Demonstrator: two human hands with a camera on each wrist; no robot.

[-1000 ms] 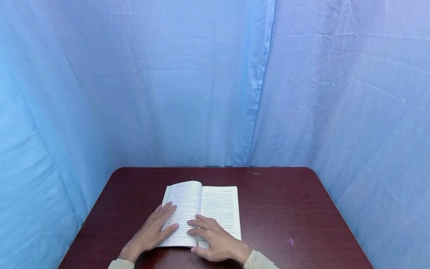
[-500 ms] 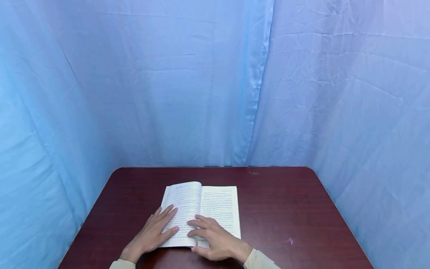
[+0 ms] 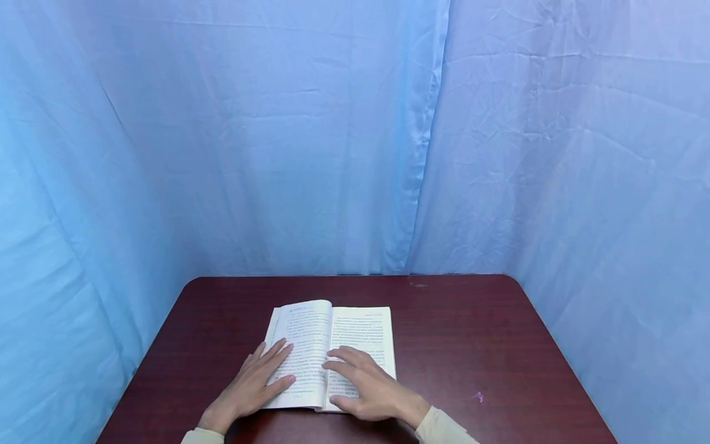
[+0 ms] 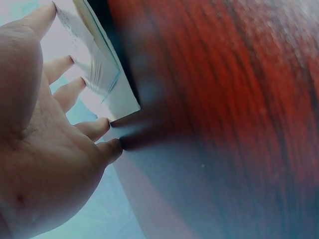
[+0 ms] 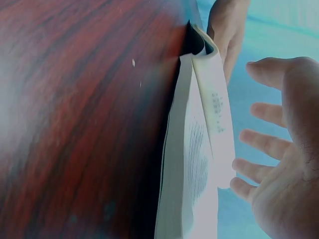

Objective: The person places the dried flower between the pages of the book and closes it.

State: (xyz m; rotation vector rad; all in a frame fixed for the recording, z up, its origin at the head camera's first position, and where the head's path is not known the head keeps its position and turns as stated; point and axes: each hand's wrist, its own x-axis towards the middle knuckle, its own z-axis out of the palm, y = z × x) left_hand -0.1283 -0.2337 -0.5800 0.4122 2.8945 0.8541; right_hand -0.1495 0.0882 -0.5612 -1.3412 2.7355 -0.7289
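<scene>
An open book [image 3: 307,351] with printed white pages lies on the dark red-brown table, its left-hand pages bulging up toward the spine. My left hand [image 3: 252,383] rests on the left page near its outer edge, fingers spread. In the left wrist view, fingertips of the left hand [image 4: 55,119] touch the page edges, and the two lowest reach the table. My right hand [image 3: 371,388] is over the lower right page, fingers spread and slightly bent. The right wrist view shows the right hand [image 5: 286,144] raised above the book [image 5: 197,149], with nothing held.
The table [image 3: 471,345] extends to both sides and behind the book. A small purple mark [image 3: 479,398] is on its right part, and a pale scuff [image 3: 418,285] near the back edge. Blue curtains [image 3: 310,154] hang around the table.
My right hand has shifted right, from the spine onto the right page, uncovering the bottom of the left page. The left hand and the book stay nearly where they were.
</scene>
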